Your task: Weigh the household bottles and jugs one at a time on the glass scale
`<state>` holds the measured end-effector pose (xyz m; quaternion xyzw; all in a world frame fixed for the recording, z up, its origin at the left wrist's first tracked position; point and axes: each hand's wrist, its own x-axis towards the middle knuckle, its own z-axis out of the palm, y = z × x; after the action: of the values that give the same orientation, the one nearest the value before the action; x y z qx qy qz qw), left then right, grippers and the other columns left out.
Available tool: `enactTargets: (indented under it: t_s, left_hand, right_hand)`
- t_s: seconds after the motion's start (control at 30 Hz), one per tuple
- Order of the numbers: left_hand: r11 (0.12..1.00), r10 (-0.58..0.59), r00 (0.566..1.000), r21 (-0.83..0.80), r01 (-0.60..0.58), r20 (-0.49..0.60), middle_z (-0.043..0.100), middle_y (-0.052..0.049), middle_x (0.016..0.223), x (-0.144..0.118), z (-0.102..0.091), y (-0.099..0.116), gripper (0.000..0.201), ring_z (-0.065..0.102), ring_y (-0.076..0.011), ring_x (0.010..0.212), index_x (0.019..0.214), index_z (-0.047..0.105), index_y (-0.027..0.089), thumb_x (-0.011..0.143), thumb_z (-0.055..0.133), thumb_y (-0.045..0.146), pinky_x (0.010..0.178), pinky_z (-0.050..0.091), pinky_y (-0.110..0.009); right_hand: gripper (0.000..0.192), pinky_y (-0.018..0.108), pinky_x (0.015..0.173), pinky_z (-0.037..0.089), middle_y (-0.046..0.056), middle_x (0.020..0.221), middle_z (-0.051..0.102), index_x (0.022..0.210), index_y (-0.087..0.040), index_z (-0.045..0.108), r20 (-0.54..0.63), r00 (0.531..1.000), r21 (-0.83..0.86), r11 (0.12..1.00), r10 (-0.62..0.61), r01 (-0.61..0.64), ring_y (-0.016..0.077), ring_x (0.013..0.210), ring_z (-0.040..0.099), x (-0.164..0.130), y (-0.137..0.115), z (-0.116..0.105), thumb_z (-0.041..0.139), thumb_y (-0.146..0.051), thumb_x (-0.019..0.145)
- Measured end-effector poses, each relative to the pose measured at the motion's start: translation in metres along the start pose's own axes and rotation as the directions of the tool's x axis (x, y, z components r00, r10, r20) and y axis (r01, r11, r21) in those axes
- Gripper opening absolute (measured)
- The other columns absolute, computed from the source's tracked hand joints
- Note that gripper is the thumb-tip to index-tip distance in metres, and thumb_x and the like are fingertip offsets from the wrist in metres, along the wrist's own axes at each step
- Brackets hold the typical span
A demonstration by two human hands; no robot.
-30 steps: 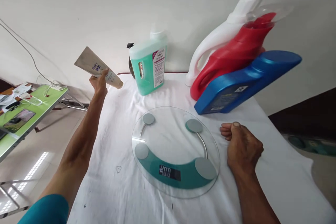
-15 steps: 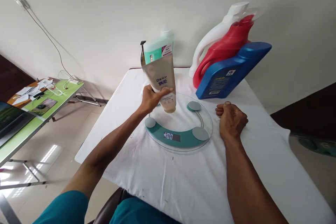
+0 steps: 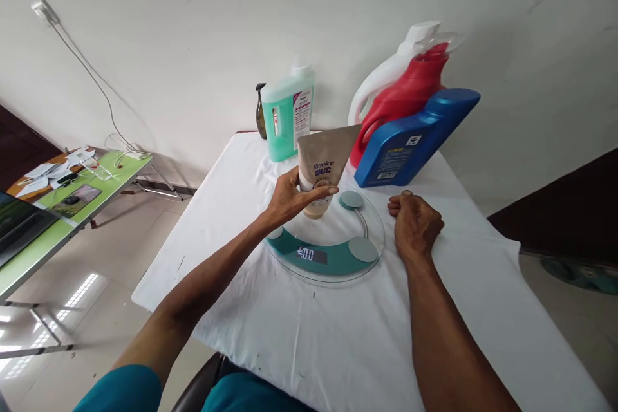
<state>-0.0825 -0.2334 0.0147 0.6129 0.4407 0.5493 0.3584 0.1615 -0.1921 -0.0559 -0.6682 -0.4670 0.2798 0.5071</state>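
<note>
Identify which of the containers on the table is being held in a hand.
The beige tube: the left hand holds it cap-down over the glass scale. The green, white, red and blue bottles stand untouched behind.

A plain white wall (image 3: 193,26) at twelve o'clock, a green folding table (image 3: 72,199) at nine (cluttered), glossy pale floor (image 3: 72,296) beneath.

1 tube (image 3: 322,170), 1 glass scale (image 3: 324,241), 4 detergent jugs: green (image 3: 288,116), white (image 3: 386,74), red (image 3: 408,93), blue (image 3: 410,138); 1 pump btl (image 3: 261,112).
</note>
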Motion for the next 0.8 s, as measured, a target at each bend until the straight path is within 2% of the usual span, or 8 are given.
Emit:
enactTargets:
  t_s: [0.07, 0.13, 0.2, 0.3, 0.37, 0.47, 0.63, 0.8]
  left_hand:
    - [0.997, 0.075, 0.996, -0.013, -0.076, -0.055, 0.083, -0.013, 0.115, 0.001, -0.011, -0.003, 0.057, 0.077, -0.0315, 0.109, 0.111, 0.080, 0.018, 0.086, 0.081, 0.069, 0.097, 0.062, -0.046]
    - [0.996, 0.087, 0.974, -0.010, -0.091, -0.210, 0.081, -0.014, 0.115, 0.004, -0.028, -0.015, 0.063, 0.076, -0.0292, 0.109, 0.110, 0.079, 0.018, 0.097, 0.060, 0.076, 0.099, 0.060, -0.046]
    - [1.000, 0.018, 0.916, -0.002, -0.020, -0.400, 0.080, -0.014, 0.108, 0.006, -0.047, -0.033, 0.062, 0.075, -0.0267, 0.103, 0.102, 0.078, 0.017, 0.101, 0.052, 0.074, 0.096, 0.059, -0.044]
    - [0.992, -0.121, 0.812, -0.044, 0.117, -0.571, 0.077, -0.011, 0.096, 0.002, -0.071, -0.067, 0.049, 0.073, -0.0232, 0.095, 0.091, 0.073, 0.018, 0.095, 0.065, 0.066, 0.090, 0.059, -0.040]
    - [0.978, -0.208, 0.794, -0.108, 0.179, -0.572, 0.074, -0.009, 0.091, -0.003, -0.080, -0.086, 0.045, 0.072, -0.0214, 0.086, 0.090, 0.071, 0.018, 0.093, 0.068, 0.063, 0.085, 0.060, -0.039]
    - [0.972, -0.237, 0.813, -0.133, 0.195, -0.533, 0.073, -0.009, 0.091, -0.008, -0.083, -0.101, 0.041, 0.072, -0.0198, 0.078, 0.092, 0.070, 0.018, 0.094, 0.068, 0.059, 0.079, 0.061, -0.037]
    - [0.980, -0.196, 0.839, -0.073, 0.185, -0.508, 0.074, -0.009, 0.092, -0.007, -0.081, -0.105, 0.037, 0.073, -0.0199, 0.081, 0.092, 0.070, 0.019, 0.096, 0.066, 0.055, 0.077, 0.061, -0.035]
    - [0.973, -0.216, 0.838, -0.036, 0.229, -0.501, 0.075, -0.008, 0.090, -0.005, -0.078, -0.106, 0.031, 0.074, -0.0193, 0.078, 0.089, 0.069, 0.019, 0.093, 0.068, 0.049, 0.075, 0.060, -0.034]
  right_hand:
    - [0.036, 0.039, 0.092, 0.054, 0.012, 0.088, 0.077, 0.076, -0.023, 0.065, 0.011, 1.000, -0.009, 1.000, -0.017, 0.017, 0.0250, 0.078, 0.070, 0.001, 0.002, 0.000, 0.046, -0.049, 0.094]
    - [0.040, 0.040, 0.090, 0.054, 0.013, 0.087, 0.077, 0.077, -0.024, 0.065, 0.020, 0.999, -0.021, 0.999, -0.038, 0.038, 0.0254, 0.077, 0.069, 0.003, 0.005, 0.000, 0.045, -0.054, 0.094]
    - [0.043, 0.042, 0.089, 0.054, 0.013, 0.085, 0.077, 0.076, -0.024, 0.065, 0.023, 0.998, -0.042, 0.998, -0.052, 0.053, 0.0261, 0.075, 0.068, 0.004, 0.008, 0.001, 0.045, -0.058, 0.093]
    - [0.044, 0.046, 0.086, 0.053, 0.012, 0.083, 0.077, 0.075, -0.026, 0.064, 0.032, 0.996, -0.094, 0.992, -0.079, 0.082, 0.0284, 0.076, 0.067, 0.005, 0.013, 0.003, 0.044, -0.060, 0.093]
    - [0.044, 0.047, 0.084, 0.053, 0.012, 0.083, 0.077, 0.075, -0.027, 0.064, 0.049, 0.995, -0.124, 0.988, -0.089, 0.094, 0.0304, 0.078, 0.068, 0.006, 0.015, 0.003, 0.043, -0.061, 0.093]
    - [0.043, 0.047, 0.084, 0.053, 0.012, 0.083, 0.077, 0.075, -0.028, 0.065, 0.082, 0.993, -0.143, 0.985, -0.090, 0.101, 0.0320, 0.081, 0.070, 0.006, 0.017, 0.003, 0.043, -0.060, 0.093]
    - [0.037, 0.050, 0.092, 0.051, 0.011, 0.084, 0.078, 0.074, -0.030, 0.064, 0.106, 0.987, -0.190, 0.971, -0.124, 0.143, 0.0331, 0.083, 0.071, 0.006, 0.018, 0.002, 0.046, -0.057, 0.092]
    - [0.036, 0.049, 0.090, 0.051, 0.011, 0.085, 0.078, 0.074, -0.029, 0.065, 0.121, 0.987, -0.198, 0.972, -0.105, 0.127, 0.0332, 0.084, 0.072, 0.008, 0.018, 0.002, 0.046, -0.056, 0.091]
